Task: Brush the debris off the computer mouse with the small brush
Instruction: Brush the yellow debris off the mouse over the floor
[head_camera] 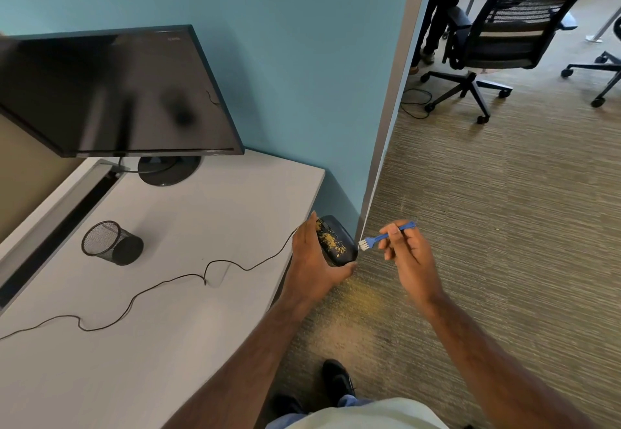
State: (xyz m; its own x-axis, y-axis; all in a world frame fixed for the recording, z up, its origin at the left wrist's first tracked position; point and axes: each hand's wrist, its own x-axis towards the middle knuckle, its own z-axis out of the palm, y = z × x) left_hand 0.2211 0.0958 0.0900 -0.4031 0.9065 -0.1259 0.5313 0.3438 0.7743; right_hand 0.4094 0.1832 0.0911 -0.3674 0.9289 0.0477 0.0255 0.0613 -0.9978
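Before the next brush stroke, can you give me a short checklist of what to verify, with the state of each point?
1. Mouse held firmly in left hand: ok.
2. Small brush gripped in right hand: ok.
3. Bristles touching the mouse: not ok, they sit just off its right edge.
4. Yellow debris facing up toward the brush: ok.
5. Mouse held out over the carpet, past the desk edge: ok.
6. Mouse cable slack: ok.

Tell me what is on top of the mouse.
Yellow crumb-like debris is scattered across the top of the black mouse. The left hand wraps its near side, hiding that part. The brush in the right hand sits beside it.
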